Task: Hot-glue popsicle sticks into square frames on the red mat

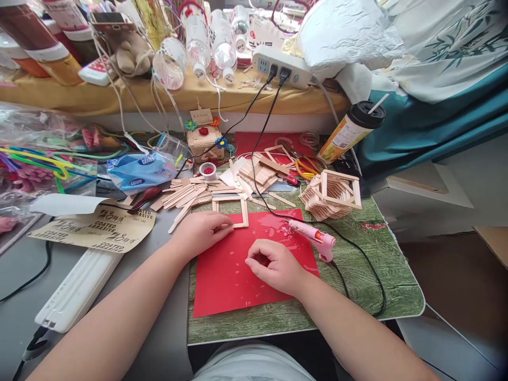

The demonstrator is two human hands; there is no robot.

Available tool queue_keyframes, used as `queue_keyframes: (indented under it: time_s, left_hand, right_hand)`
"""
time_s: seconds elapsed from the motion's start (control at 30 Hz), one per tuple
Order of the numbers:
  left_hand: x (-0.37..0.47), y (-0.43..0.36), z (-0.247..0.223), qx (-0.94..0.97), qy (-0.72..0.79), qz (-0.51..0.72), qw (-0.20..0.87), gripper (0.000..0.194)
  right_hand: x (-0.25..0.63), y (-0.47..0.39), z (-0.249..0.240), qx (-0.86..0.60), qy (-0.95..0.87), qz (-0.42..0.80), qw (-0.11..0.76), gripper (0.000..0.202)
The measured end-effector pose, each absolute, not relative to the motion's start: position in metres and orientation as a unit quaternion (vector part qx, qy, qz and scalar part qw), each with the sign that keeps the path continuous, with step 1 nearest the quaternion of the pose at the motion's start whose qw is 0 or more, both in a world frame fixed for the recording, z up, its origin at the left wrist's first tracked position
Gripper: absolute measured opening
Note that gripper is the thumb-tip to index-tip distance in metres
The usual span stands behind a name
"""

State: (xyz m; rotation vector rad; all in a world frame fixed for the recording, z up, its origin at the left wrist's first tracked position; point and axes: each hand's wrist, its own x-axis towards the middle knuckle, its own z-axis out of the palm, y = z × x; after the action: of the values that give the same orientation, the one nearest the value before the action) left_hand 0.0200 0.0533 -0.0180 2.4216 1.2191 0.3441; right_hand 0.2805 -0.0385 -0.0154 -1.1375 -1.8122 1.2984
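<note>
A small square frame of wooden craft sticks [245,213] lies at the top edge of a red sheet [222,280]. My left hand [202,233] rests at its lower left, with thumb and fingertips together on the bottom stick. Over the middle of the sheet, my right hand [275,267] is curled, thumb towards the index finger; whatever it may hold is hidden. A pink glue gun [313,237] lies to the right of that hand, its nozzle over the sheet. Loose sticks [184,194] are piled behind my left hand.
A stacked stick structure [331,196] stands at the back right, near a drink cup [349,132]. Black cables run from a power strip [281,66] across the green mat [365,264]. On the left are sandpaper [99,227], a blue tissue pack [143,172] and a white bar-shaped device [79,288].
</note>
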Motion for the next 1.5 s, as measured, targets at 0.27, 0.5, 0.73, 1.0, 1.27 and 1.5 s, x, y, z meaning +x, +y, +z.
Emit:
queue_keyframes:
  time_s: [0.27, 0.5, 0.73, 1.0, 1.27, 1.5]
  left_hand:
    - [0.018, 0.053, -0.021, 0.887, 0.415, 0.131, 0.155, 0.031]
    - [0.021, 0.049, -0.019, 0.879, 0.439, 0.116, 0.147, 0.032]
    - [0.021, 0.049, -0.018, 0.893, 0.421, 0.102, 0.126, 0.033]
    - [0.018, 0.045, -0.009, 0.913, 0.378, 0.104, 0.112, 0.034]
    - [0.021, 0.05, -0.016, 0.89, 0.429, 0.119, 0.103, 0.034]
    - [0.02, 0.051, -0.018, 0.881, 0.441, 0.114, 0.128, 0.029]
  right_hand:
    - [0.279, -0.037, -0.011, -0.428, -0.688, 0.494, 0.316, 0.009]
    - [0.28, -0.038, -0.012, -0.432, -0.689, 0.494, 0.307, 0.009]
    - [0.279, -0.037, -0.009, -0.431, -0.694, 0.488, 0.309, 0.01]
    - [0.281, -0.038, -0.011, -0.429, -0.697, 0.485, 0.308, 0.009]
    - [0.28, -0.038, -0.012, -0.419, -0.706, 0.48, 0.309, 0.009]
    - [0.28, -0.039, -0.012, -0.422, -0.701, 0.487, 0.306, 0.009]
